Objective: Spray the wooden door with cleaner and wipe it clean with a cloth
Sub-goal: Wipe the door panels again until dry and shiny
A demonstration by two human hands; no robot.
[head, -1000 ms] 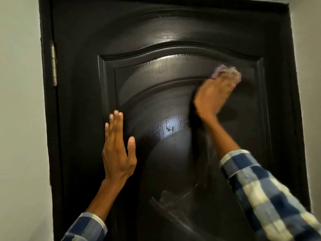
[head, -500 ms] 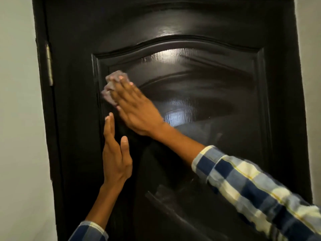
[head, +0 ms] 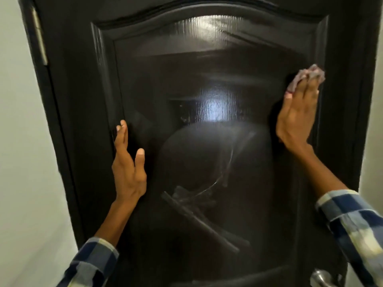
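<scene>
The dark glossy wooden door [head: 207, 65] fills the view, with an arched raised panel and streaky smears low in its middle. My right hand [head: 296, 117] presses a small greyish-pink cloth [head: 310, 74] flat against the panel's right edge, fingers straight and pointing up. The cloth sticks out above the fingertips. My left hand [head: 127, 166] rests flat on the door near the panel's left edge, fingers straight and thumb spread. No spray bottle is in view.
A metal hinge [head: 40, 38] sits on the door's upper left edge. A silver door handle [head: 320, 278] shows at the bottom right. Pale walls [head: 20, 162] flank the frame on both sides.
My right hand swept the cloth from the panel's upper right across to its left edge, then back to the right edge, lower down. My left hand stayed on the door.
</scene>
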